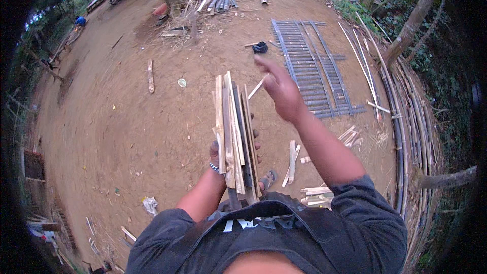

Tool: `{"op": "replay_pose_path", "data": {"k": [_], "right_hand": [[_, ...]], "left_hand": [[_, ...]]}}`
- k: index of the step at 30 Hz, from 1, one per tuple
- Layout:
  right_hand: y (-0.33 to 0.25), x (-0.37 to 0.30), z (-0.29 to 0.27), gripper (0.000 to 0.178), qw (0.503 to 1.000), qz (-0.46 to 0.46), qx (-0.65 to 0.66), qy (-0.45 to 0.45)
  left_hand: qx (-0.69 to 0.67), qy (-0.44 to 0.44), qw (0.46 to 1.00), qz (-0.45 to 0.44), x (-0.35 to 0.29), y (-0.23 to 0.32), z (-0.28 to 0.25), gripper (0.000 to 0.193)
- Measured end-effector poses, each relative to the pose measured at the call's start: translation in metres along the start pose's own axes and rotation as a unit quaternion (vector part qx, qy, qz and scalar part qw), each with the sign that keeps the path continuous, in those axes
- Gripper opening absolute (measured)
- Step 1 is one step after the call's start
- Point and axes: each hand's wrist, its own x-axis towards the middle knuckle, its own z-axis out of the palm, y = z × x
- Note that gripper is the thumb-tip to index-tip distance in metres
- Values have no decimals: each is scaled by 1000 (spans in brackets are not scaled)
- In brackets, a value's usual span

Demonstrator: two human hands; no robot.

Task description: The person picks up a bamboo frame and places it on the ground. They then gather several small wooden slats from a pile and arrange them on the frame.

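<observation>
Dark shirt [350, 233] closest — left hand [214, 153] wrapped round a bundle of split wooden strips [233, 137] — right hand [285, 94] raised near its top, loosely spread.

Left forearm [202, 193] foreshortened, rising from lower centre, angled up and inward. Left wrist [216, 169] just below mid-frame. Left hand [215, 156] curled in a grip: thumb upright on the left side, fingertips [257, 145] showing to the right, palm hidden. Right forearm [327, 147] slants from lower right toward upper centre. Right hand [285, 95] raised higher than the left, unclenched, fingers toward upper left, slightly blurred.
</observation>
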Motion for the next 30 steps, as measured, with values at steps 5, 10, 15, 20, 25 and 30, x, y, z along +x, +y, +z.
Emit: {"op": "replay_pose_path", "data": {"k": [5,10,15,20,25,30], "right_hand": [[42,94,-1,64,895,169,292,-291],[63,111,-7,46,886,136,109,-430],[82,133,19,47,897,171,55,-404],[154,182,56,69,913,219,311,-146],[178,211,65,83,849,362,386,11],[233,207,84,93,913,335,228,-51]], "left_hand": [[-11,-18,997,-72,54,4,-16,109],[37,34,994,-100,82,4,-11,118],[29,55,993,-100,101,38,-29,118],[62,113,991,-41,138,111,-79,95],[95,199,975,-26,184,200,-89,76],[240,246,929,-139,273,263,-126,68]]}}
